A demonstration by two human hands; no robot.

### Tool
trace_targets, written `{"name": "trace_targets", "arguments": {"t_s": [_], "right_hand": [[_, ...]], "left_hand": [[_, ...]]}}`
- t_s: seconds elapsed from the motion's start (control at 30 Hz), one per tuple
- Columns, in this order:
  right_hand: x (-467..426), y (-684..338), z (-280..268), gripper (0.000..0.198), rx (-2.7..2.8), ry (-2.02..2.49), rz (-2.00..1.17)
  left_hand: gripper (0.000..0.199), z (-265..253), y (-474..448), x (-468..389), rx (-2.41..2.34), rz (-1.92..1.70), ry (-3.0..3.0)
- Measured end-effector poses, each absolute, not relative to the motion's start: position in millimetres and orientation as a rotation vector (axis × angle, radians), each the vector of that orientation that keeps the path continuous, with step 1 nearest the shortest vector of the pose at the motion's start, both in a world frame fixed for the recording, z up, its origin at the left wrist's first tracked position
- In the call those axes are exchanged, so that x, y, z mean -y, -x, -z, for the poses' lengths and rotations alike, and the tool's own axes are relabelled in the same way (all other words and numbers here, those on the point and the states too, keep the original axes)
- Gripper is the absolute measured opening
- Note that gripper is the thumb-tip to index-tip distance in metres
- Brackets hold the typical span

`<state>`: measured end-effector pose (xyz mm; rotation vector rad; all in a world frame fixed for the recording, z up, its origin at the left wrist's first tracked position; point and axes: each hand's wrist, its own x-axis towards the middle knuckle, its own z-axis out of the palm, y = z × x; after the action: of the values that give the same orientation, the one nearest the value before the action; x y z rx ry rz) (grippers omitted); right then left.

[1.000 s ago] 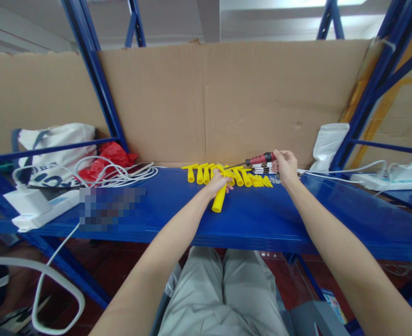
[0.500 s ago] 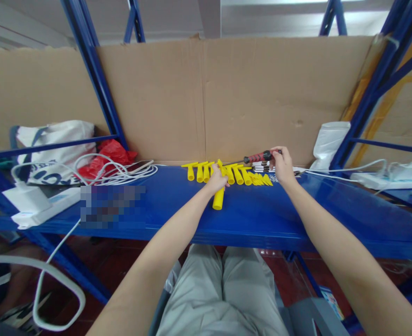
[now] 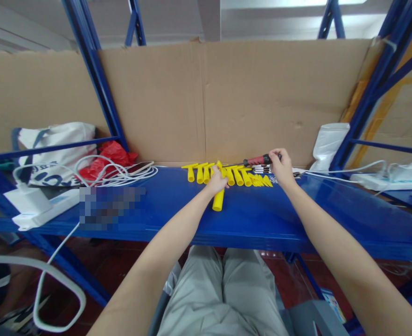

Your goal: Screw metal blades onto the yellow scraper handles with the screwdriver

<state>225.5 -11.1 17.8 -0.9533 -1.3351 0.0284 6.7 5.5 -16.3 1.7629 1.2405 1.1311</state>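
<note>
My left hand is closed around a yellow T-shaped plastic piece, its tubular end pointing toward me. In my right hand is the handle end of a screwdriver with a red and black grip. Its thin shaft runs left to the head of the yellow piece; whether the tip touches a screw is too small to tell. Behind my left hand stands a row of similar yellow T-shaped pieces. Several small flat yellow pieces lie to the right of the row.
White-and-dark slim items lie behind the screwdriver. Coiled white cable, a red plastic bag, a cloth bag and a power strip are at left. A white pouch leans at right. Cardboard backs the blue shelf.
My right hand's fingers have shifted and turned slightly at the end of the screwdriver handle. My left hand keeps its hold on the yellow piece, nearly still.
</note>
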Motion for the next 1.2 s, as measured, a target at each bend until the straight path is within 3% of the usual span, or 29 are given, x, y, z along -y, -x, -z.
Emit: {"name": "trace_targets", "arguments": {"t_s": [0.77,1.2], "right_hand": [[19.6,-217.9,-24.5,0.05,1.203,0.939,-0.445],[19.6,-218.2,-24.6,0.043,1.193,0.906,-0.555]], "left_hand": [[0.046,16.0,-7.6,-4.5,-1.219,-1.116,-1.791],[0.044,14.0,-6.9,-3.1,-1.215,-1.174,-1.769]]}}
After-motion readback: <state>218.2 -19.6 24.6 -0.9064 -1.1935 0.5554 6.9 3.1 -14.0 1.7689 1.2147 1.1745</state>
